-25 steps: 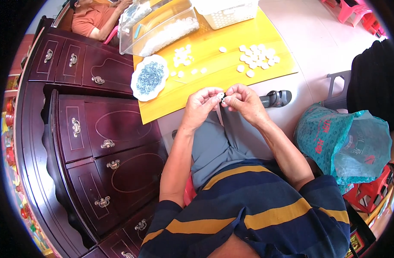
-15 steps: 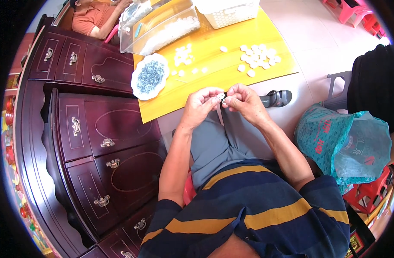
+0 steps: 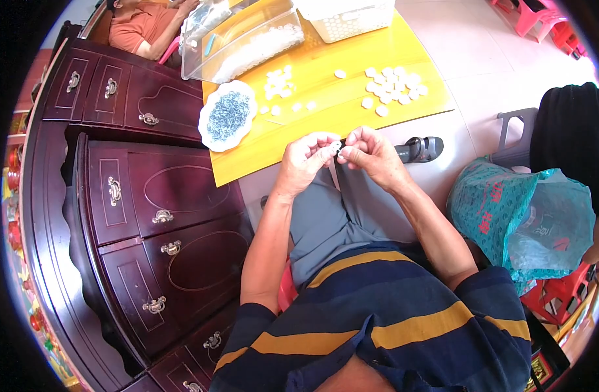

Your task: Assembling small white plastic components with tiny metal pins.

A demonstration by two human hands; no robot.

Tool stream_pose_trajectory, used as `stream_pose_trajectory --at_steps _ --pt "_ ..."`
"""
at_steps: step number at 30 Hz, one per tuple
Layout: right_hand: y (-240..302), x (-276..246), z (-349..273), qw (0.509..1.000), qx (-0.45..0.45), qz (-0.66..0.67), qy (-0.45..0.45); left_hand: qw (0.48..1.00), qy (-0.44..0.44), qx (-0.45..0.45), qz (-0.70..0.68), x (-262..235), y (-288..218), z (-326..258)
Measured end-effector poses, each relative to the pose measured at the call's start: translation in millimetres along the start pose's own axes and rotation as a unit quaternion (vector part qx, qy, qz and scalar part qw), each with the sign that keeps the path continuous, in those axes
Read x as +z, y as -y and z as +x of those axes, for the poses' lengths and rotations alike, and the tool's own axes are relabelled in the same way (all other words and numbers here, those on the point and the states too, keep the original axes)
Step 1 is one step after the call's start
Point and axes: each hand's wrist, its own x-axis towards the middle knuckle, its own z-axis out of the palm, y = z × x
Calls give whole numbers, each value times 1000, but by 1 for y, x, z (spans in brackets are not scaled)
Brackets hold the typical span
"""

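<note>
Firstly, one small white piece (image 3: 336, 146), held above the lap at the near edge of the yellow table (image 3: 247, 166). Left hand (image 3: 307, 159): thumb and forefinger pinched together on the piece's left side. Right hand (image 3: 370, 155): thumb and fingertips likewise pinched, at the piece's right side, beside a dark part (too small to make out).

On the table, left: scalloped white dish (image 3: 213, 144), filled with small dark bits. Behind it: clear bin (image 3: 198, 70), part-filled with white pieces; next to that, white basket (image 3: 351, 27), perforated. Between bin and hands: small group of white pieces (image 3: 285, 93), with four more strewn nearer. To the right: larger group of discs (image 3: 404, 100), one lone disc (image 3: 340, 74) well apart from it.

Surroundings: dark red cabinet (image 3: 133, 196), left; teal bag (image 3: 485, 202), right; co-worker (image 3: 139, 29) in orange, far left.
</note>
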Motion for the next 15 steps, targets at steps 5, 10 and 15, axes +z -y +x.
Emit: stream_pose_trajectory --at_steps 5,10,15 --pt "0 0 0 1000 -1 -5 -2 1000 -5 -3 8 3 -6 -1" --pt "-1 0 -1 1000 -6 -6 -2 1000 4 4 10 4 -9 -2" --pt "-2 0 -2 1000 -11 9 3 1000 13 2 17 6 -8 -3"
